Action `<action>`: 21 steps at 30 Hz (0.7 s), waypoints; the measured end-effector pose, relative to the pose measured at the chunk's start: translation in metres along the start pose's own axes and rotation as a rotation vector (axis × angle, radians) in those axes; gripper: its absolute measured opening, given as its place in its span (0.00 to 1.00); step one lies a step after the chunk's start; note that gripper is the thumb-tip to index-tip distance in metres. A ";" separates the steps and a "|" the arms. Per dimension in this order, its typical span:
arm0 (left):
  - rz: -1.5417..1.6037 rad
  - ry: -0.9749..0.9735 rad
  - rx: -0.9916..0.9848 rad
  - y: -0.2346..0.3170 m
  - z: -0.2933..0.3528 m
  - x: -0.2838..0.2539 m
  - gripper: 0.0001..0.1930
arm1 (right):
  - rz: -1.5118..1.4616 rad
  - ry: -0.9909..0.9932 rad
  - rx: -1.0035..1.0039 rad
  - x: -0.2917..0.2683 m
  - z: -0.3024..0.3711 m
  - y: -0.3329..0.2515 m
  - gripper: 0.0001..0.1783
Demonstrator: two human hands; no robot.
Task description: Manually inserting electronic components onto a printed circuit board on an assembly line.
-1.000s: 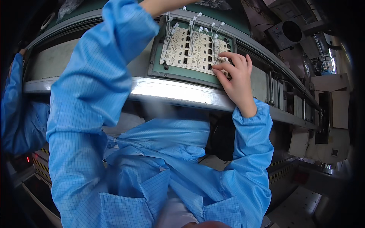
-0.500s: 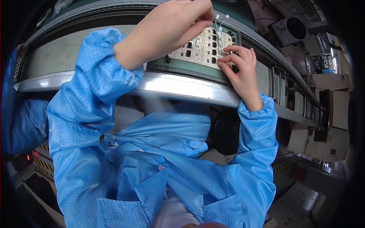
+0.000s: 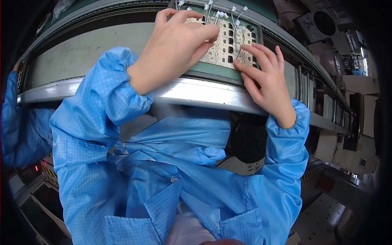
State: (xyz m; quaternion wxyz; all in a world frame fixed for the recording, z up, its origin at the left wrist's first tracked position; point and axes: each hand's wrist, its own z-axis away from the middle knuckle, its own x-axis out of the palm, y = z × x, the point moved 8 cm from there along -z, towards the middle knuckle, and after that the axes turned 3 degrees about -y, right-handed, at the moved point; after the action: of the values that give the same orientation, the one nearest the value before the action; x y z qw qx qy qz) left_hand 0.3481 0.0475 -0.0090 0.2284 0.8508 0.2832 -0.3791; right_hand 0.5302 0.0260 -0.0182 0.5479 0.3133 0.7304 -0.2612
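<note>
A panel of cream-coloured circuit boards (image 3: 222,56) with rows of black components lies on a green carrier (image 3: 222,72). Several thin wire leads (image 3: 233,30) with white connectors stand up from its far side. My left hand (image 3: 173,47) is over the panel's left part, thumb and forefinger pinched together; whatever is between them is hidden. At the panel's right side, my right hand (image 3: 269,75) has its fingers spread. Its forefinger tip touches the board beside a wire, and the thumb stays apart from it.
The carrier sits on a conveyor with a shiny metal front rail (image 3: 204,93). A blue-sleeved person (image 3: 26,130) is at the far left. Machine equipment with a round black part (image 3: 324,23) stands at the far right, and a dark round seat (image 3: 248,139) is below the rail.
My left hand has come down and nearer, uncovering more white connectors at the far side. My right hand has shifted slightly right, with its fingers opening wider.
</note>
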 end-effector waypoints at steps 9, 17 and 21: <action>-0.118 -0.155 -0.053 0.010 0.002 0.019 0.02 | -0.129 0.537 -0.006 -0.043 -0.077 0.082 0.06; -0.134 -0.207 -0.085 0.013 0.001 0.020 0.02 | -0.269 0.500 0.152 -0.023 -0.064 0.115 0.07; -0.085 -0.224 -0.123 0.006 0.001 0.021 0.03 | -0.291 0.502 0.132 -0.029 -0.067 0.108 0.08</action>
State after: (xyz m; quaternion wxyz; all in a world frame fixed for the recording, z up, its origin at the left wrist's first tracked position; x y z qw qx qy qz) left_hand 0.3633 0.0494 -0.0248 0.2939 0.7749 0.3146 -0.4628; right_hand 0.5740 0.1421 0.0234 0.2852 0.2950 0.8617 -0.2984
